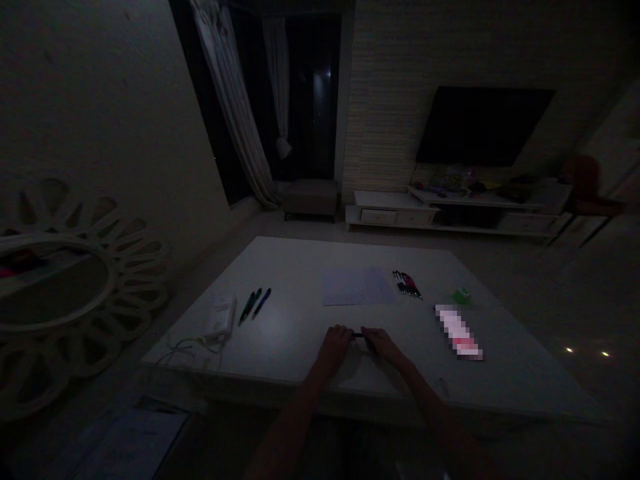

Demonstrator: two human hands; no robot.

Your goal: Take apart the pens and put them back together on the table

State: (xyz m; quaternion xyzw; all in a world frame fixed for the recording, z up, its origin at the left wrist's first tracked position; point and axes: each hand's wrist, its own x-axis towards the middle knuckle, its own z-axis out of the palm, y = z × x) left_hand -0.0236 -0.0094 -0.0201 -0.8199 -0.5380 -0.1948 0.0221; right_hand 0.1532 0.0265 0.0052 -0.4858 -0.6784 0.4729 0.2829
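Over the near part of the white table [295, 260], my left hand [336, 343] and my right hand [383, 344] face each other with curled fingers. Between them runs a thin black pen [359, 335], gripped at each end; its ends are hidden by the fingers. Just beyond my hands lies a sheet of paper [357, 287], with fine marks over it. Several pens [407, 285] lie side by side right of the sheet. Two green pens [250, 307] and a blue pen [261, 303] rest to the left.
A white box-like device [220, 315] with cables [187, 345] sits at the table's left. On the right are a phone with a lit, blurred screen [457, 331] and a small green object [462, 295]. A round decorative mirror frame [143, 267] stands left of the table. The room is dim.
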